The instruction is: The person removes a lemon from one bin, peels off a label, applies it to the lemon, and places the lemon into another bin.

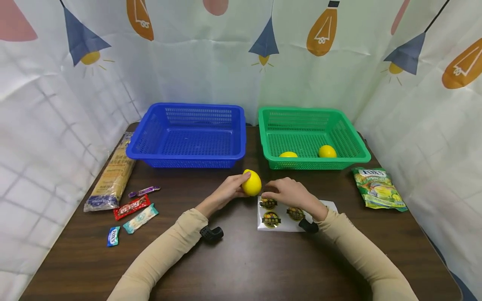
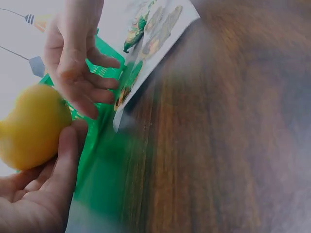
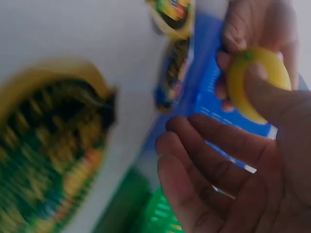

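My left hand (image 1: 228,189) grips a yellow lemon (image 1: 252,184) between thumb and fingers, above the table in front of the baskets. In the left wrist view the lemon (image 2: 36,127) sits upright in the fingertips. My right hand (image 1: 290,192), fingers loosely bent with nothing between them, hovers just right of the lemon. Beneath it lies a white sheet of dark-and-gold oval stickers (image 1: 283,223), partly covered by the hand and wrist. The right wrist view shows a sticker (image 3: 58,150) large and blurred beside the right hand's fingers.
A blue basket (image 1: 188,162) stands at the back left. The green basket (image 1: 312,165) at the back right holds two lemons. A green candy bag (image 1: 379,189) lies right. On the left are a long tan package (image 1: 113,175) and several small wrapped snacks, including a red bar (image 1: 132,207).
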The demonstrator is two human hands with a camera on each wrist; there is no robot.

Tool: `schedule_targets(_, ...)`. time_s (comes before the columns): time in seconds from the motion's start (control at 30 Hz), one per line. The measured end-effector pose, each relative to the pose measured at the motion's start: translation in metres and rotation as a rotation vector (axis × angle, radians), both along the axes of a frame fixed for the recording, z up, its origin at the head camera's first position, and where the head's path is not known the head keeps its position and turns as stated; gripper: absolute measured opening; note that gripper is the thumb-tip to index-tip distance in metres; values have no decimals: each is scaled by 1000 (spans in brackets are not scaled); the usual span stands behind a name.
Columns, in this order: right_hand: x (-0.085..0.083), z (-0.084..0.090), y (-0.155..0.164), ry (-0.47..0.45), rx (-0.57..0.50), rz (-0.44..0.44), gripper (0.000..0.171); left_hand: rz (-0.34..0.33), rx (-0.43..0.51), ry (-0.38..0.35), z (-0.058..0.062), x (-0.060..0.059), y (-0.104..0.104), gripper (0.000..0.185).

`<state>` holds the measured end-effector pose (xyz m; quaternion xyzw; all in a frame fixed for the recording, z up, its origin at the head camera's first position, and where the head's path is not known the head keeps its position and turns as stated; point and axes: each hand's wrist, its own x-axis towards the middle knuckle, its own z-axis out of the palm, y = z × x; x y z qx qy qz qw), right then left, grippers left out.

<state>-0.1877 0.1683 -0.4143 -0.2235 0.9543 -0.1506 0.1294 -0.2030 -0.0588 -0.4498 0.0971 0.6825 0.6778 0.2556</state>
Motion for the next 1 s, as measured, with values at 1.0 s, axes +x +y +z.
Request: schedule_targets(1.0,7,-8,-16,139,61,52,22,7,61,22,7,1,6,56)
